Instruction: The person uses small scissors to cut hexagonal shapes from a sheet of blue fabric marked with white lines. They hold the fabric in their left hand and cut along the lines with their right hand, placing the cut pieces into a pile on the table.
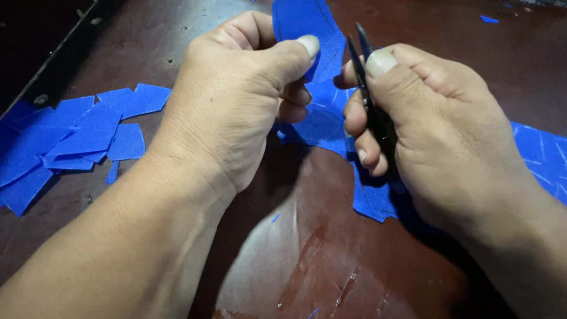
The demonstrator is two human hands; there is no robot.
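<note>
left hand: fingers pinch blue fabric piece.
right hand: fingers grip black snips.
far left: cut blue scraps on tabletop.

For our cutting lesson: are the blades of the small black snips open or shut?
Open, slightly. The two dark blade tips of the snips stand apart beside the blue fabric piece, above the right hand.

worktop: dark brown, glossy, scuffed | left edge: heap of blue fabric pieces | far right corner: blue scrap
</note>
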